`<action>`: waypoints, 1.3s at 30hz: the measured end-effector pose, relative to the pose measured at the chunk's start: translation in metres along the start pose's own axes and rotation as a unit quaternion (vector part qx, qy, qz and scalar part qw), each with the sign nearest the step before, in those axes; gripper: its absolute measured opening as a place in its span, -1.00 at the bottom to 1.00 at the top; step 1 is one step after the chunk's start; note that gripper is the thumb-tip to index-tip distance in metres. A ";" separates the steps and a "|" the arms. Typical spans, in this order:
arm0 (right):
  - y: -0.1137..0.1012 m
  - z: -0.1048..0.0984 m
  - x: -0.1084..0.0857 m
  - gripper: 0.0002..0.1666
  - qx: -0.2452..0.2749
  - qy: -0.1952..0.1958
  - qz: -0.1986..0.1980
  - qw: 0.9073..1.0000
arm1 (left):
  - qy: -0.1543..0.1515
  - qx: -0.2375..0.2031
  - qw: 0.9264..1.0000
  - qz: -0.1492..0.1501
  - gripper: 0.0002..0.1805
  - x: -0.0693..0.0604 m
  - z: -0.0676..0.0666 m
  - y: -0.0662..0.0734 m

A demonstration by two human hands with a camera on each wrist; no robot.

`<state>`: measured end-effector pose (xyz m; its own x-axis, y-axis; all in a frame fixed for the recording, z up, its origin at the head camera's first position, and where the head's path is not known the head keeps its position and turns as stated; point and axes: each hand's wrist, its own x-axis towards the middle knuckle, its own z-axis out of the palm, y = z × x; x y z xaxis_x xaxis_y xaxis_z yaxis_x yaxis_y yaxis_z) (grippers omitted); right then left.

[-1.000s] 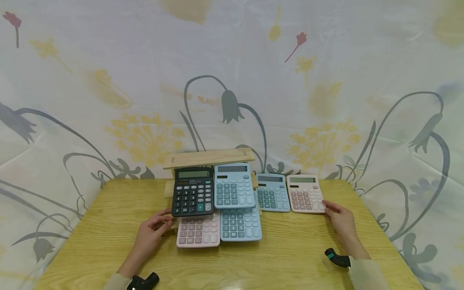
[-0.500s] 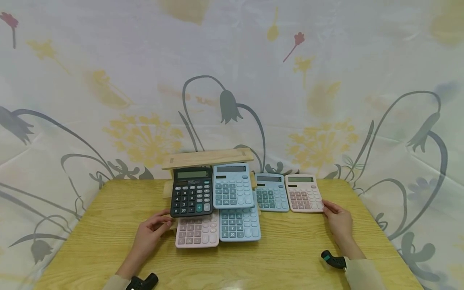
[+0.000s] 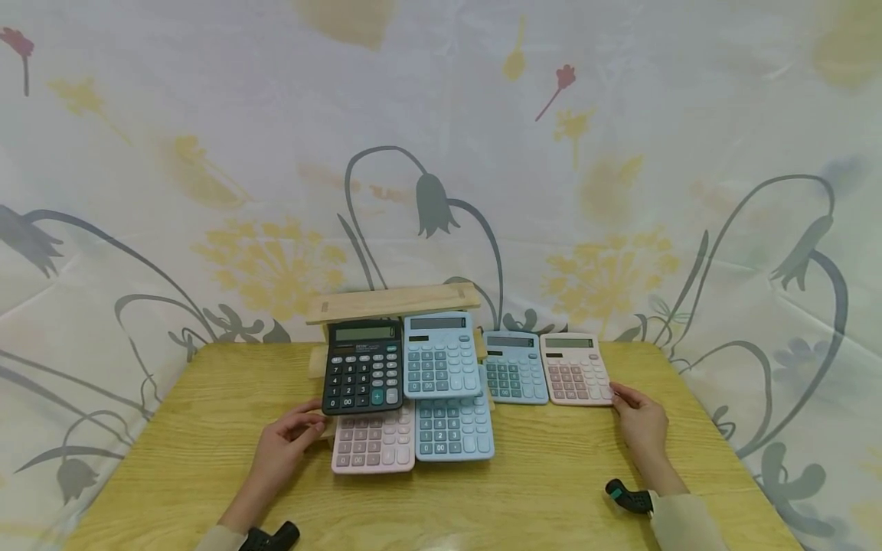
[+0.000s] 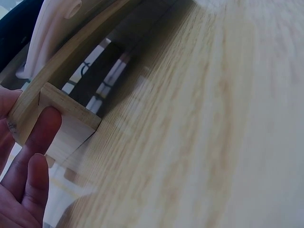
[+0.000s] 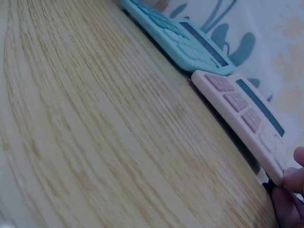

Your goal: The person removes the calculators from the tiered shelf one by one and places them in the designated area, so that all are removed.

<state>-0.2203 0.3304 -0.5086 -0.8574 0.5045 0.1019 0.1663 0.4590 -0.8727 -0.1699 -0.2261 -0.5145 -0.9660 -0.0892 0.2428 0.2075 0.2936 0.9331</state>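
Pink calculator (image 3: 576,369) at the right, far side of the surface (image 3: 530,474)
Right hand's grip (image 3: 642,428) pinches its near right corner; a blue calculator (image 3: 515,367) lies just left; left hand's grip (image 3: 279,448) is clamped on a wooden stand (image 3: 393,303).

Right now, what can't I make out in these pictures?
Head view: display of the lower pink calculator, hidden by the black calculator.
Head view: display of the lower blue calculator, hidden by the upper blue calculator.
Head view: pale-key labels of the far-right pink calculator, too small.
Right wrist view: most of the right hand, cut off by the right edge.
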 end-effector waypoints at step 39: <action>0.000 0.003 -0.002 -0.71 -0.013 0.008 -0.022 1.000 | 0.002 0.003 1.000 -0.006 -0.92 0.000 0.000 0.004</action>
<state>-0.2201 0.3269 -0.5104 -0.8567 0.4941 0.1483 0.1404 0.4999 -0.8546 -0.1695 -0.2247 -0.5111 -0.9678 -0.0962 0.2325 0.1947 0.2990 0.9342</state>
